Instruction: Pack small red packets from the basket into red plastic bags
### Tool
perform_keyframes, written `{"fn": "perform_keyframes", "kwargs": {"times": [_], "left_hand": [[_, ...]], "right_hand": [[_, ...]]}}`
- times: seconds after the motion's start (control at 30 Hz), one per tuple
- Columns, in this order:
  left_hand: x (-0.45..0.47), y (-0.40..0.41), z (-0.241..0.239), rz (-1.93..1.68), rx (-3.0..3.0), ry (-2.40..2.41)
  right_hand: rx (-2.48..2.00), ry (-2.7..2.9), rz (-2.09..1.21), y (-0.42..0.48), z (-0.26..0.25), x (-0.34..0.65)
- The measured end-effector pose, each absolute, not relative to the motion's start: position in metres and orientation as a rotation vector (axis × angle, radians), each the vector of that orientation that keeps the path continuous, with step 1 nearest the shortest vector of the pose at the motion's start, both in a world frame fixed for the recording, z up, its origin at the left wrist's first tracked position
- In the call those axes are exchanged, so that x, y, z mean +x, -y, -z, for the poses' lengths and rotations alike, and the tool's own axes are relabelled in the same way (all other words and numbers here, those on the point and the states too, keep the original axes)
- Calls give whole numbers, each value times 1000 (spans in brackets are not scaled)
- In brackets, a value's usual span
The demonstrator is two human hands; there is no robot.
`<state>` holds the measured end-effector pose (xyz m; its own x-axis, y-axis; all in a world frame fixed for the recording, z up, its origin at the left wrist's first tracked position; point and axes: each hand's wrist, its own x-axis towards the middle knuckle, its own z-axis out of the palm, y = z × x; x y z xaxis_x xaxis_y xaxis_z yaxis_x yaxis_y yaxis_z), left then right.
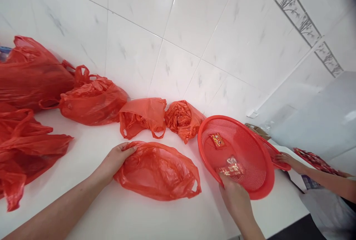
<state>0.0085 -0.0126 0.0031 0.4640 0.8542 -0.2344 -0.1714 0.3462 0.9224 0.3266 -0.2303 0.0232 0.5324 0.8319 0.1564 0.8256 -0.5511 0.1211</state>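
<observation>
My left hand (119, 158) pinches the left rim of a red plastic bag (161, 173), whose mouth gapes upward over the white table. My right hand (235, 195) grips the near edge of a red plastic colander (250, 158), which is tilted toward the bag. Inside the colander lie a small red and yellow packet (217, 140) and red wrapped packets (233, 167) with pale lettering, close to my right fingers. The bag and the colander are a short gap apart.
Several red plastic bags stand along the tiled wall, among them a full one (93, 101) and a crumpled one (183, 117). At the right, another person's hand (283, 160) holds a second red basket (274, 151). A wall socket (253, 114) sits behind.
</observation>
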Motion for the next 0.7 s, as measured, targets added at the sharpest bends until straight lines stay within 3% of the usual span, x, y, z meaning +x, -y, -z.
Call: {"fn": "perform_keyframes", "kwargs": {"times": [0.13,0.4,0.6,0.7], "left_hand": [[9,10,0,-791,926,-830],[9,7,4,-819,878,-827],[10,10,0,-840,868,-806],[10,9,-1,-854,863,-794]], "right_hand": [[2686,-1489,-329,248,-16,311],[2725,-1457,-132,247,-51,318],[2988,-1681,357,238,-88,356],[3019,-1539,187,231,-94,384]]}}
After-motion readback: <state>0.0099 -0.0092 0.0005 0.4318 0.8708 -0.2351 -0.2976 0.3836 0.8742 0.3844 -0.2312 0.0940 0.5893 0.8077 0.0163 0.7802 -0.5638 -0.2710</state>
